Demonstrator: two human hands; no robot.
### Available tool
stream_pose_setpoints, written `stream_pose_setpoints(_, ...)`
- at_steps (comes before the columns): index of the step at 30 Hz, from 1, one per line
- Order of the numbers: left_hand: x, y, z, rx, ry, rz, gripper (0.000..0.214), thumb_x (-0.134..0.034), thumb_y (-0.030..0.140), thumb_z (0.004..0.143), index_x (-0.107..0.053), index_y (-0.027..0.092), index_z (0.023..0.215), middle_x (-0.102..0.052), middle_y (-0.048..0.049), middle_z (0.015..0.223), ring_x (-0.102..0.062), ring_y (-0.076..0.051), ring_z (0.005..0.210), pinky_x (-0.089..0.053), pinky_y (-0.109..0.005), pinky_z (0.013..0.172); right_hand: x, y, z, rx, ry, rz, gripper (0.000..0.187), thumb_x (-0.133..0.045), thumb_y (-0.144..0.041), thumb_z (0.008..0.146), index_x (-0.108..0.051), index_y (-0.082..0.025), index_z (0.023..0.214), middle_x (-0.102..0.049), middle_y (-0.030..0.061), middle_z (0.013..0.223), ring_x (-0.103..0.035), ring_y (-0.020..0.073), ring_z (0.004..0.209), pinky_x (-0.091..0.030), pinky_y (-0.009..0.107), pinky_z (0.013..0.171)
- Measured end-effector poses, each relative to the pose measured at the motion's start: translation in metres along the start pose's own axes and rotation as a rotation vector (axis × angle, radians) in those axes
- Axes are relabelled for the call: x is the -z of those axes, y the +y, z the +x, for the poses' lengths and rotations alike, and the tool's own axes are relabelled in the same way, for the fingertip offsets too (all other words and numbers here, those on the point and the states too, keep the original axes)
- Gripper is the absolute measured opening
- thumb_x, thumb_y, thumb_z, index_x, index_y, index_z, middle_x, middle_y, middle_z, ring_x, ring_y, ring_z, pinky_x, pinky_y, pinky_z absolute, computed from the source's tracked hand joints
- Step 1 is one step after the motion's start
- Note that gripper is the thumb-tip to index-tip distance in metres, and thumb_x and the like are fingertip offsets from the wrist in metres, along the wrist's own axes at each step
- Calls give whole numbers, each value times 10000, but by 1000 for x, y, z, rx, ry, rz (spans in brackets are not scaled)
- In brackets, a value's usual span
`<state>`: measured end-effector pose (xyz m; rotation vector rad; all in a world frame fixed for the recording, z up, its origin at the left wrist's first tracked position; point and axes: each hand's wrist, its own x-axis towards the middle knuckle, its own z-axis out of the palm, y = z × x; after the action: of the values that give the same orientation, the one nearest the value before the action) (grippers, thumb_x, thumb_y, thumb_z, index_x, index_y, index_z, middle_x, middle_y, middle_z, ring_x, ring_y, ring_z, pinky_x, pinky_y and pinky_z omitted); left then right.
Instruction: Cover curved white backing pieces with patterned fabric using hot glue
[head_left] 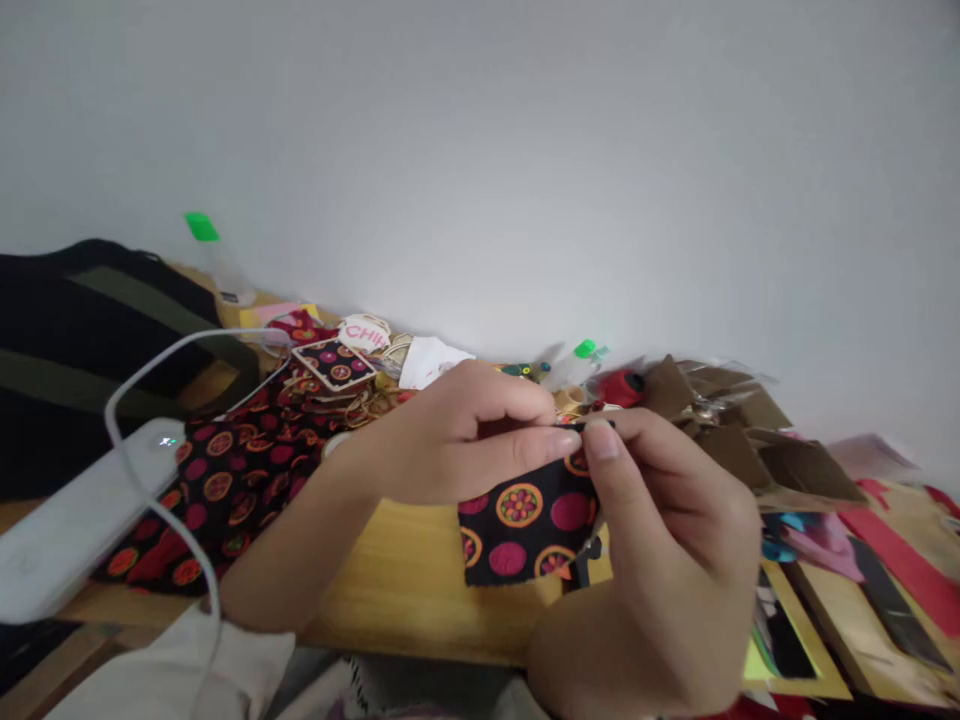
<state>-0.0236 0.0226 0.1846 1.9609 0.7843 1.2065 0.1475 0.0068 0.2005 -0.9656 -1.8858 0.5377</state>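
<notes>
Between my two hands hangs a small piece of black patterned fabric [517, 530] with orange and magenta round motifs. My left hand [465, 440] pinches its top edge between thumb and fingers. Close beside it, my right hand [667, 530] pinches the top right corner, thumb tip near the other thumb. The edge at the thumbs looks folded over. Below the cloth shows the bare wooden table [427, 590]. A small dark object pokes out behind the cloth near my right hand; I cannot make out what it is.
At left lie a larger matching cloth [225, 480], a white power bank [97, 520] with a cable, and a black bag [90, 350]. Behind my hands are a patterned square card [334, 363] and a green-capped bottle [581, 365]. Brown boxes [750, 440] stand at right.
</notes>
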Motion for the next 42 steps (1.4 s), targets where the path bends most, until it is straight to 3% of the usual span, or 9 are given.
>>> stream_pose_setpoints(3,-17,9,-4,-19,333,309,357,-471,240,976,-415,185,628,-401,59,563,-376,-81,529,-290,-236,508,-14,4,0,22,192,28,111,-546,-254,964,-635,-250,899,-613,-75,713,-529,42,609,-437,139,551)
stream_pose_setpoints(6,-34,11,-6,-51,585,400,290,-452,225,993,-445,194,705,-462,58,605,-410,-79,541,-318,-231,526,-27,5,1,24,250,101,100,-520,-265,979,-618,-265,958,-640,-73,797,-562,44,661,-462,151,586)
stream_pose_setpoints(13,-46,11,-9,-68,699,416,257,-398,226,1025,-464,204,777,-462,59,623,-430,-70,553,-347,-212,526,-43,3,1,52,327,219,134,-480,-262,996,-590,-250,920,-604,-77,778,-553,32,690,-438,134,608)
stream_pose_setpoints(29,-52,9,-11,-67,728,196,296,-397,301,1041,-520,207,788,-500,33,648,-458,-83,585,-384,-214,541,-51,5,2,-5,336,585,141,-516,-303,984,-635,-274,914,-604,-68,801,-553,50,734,-464,171,674)
stream_pose_setpoints(31,-51,8,-9,-49,724,146,290,-419,321,1034,-539,209,795,-498,33,647,-458,-83,579,-377,-213,530,-51,5,3,-38,322,707,114,-546,-295,965,-649,-278,918,-606,-57,808,-555,65,740,-468,193,680)
stream_pose_setpoints(35,-38,5,-2,-4,755,-320,323,-483,415,995,-514,212,747,-449,47,567,-413,-85,484,-331,-214,447,-42,9,13,-92,182,1054,171,-512,-332,939,-628,-247,846,-551,-33,690,-534,101,613,-442,232,546)
stream_pose_setpoints(39,-18,4,4,-24,499,-800,382,-585,490,908,-434,220,684,-315,92,463,-260,-64,360,-304,-211,386,-29,16,26,-35,-84,1563,104,-523,-258,794,-485,-220,705,-414,-54,620,-400,80,503,-345,197,429)
stream_pose_setpoints(42,-12,3,7,-1,385,-949,413,-636,431,881,-379,221,634,-277,100,422,-207,-58,328,-271,-203,352,-30,16,31,33,-137,1781,206,-510,-236,728,-326,-223,636,-325,-56,609,-342,85,541,-320,179,444)
